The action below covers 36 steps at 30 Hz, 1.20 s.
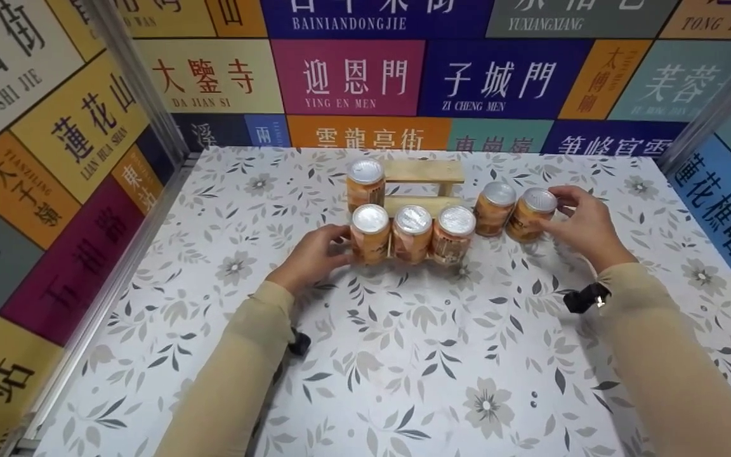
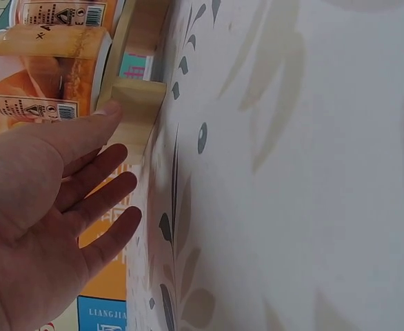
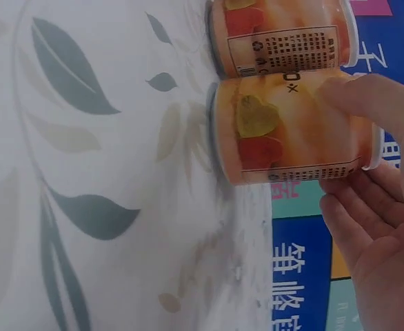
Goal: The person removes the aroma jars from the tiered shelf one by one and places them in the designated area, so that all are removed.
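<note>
A small wooden step rack (image 1: 426, 170) bears orange cans with silver lids. Three of them stand in its front row: a left can (image 1: 370, 235), a middle can (image 1: 412, 235) and a right can (image 1: 453, 236). One more can (image 1: 365, 185) is on the rack's back left. My left hand (image 1: 316, 257) is at the rack's left end; in the left wrist view its thumb (image 2: 109, 109) meets the wood by a can's base, the other fingers extended. Right of the rack, my right hand (image 1: 584, 228) holds a can (image 3: 295, 131) between thumb and fingers, beside another can (image 1: 494, 209).
A white tablecloth (image 1: 378, 355) with grey leaves and flowers covers the table. Colourful panels with Chinese lettering (image 1: 353, 76) stand behind it and at both sides. A metal frame post (image 1: 150, 82) rises at the back left corner.
</note>
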Tool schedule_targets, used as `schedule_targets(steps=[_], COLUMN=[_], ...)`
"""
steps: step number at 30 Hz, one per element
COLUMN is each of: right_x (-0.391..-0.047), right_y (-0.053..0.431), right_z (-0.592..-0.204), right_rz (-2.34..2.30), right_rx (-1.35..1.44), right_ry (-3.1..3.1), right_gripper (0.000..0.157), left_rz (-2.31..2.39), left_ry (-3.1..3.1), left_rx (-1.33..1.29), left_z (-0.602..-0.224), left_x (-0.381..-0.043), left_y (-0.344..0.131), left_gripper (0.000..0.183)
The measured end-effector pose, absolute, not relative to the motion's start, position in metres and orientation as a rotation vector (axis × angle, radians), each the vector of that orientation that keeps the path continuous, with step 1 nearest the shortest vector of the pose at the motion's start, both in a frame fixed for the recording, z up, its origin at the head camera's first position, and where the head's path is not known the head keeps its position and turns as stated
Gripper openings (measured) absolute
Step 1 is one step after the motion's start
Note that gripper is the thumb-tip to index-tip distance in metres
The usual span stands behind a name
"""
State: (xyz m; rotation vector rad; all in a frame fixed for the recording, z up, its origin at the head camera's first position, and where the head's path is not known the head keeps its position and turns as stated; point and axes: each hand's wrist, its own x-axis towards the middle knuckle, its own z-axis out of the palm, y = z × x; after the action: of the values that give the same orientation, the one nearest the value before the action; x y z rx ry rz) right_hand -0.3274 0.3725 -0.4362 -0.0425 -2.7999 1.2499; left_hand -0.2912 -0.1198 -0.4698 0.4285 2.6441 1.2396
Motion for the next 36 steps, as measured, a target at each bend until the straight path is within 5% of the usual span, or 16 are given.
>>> schedule_targets(steps=[4,19,36], right_x=[-0.325,-0.310,-0.316], right_y=[0.365,0.281,0.185], right_z=[-0.427,-0.388,-0.352], right_rz=[1.200,1.286,1.360], right_rx=[-0.019,0.238,0.563], right_ry=[-2.764,-2.656,-2.699], right_gripper=[0.094,0.064,0.067], left_rz=[1.255,1.237,1.239], left_ry=[2.643,2.643,2.648], left_rx=[0.437,0.426,0.430], left_z=[-0.470,-0.469,-0.470], left_x=[-0.291,-0.289,-0.290], left_y=[-0.119,-0.119,-0.120], left_gripper=[0.061,0.060,0.061])
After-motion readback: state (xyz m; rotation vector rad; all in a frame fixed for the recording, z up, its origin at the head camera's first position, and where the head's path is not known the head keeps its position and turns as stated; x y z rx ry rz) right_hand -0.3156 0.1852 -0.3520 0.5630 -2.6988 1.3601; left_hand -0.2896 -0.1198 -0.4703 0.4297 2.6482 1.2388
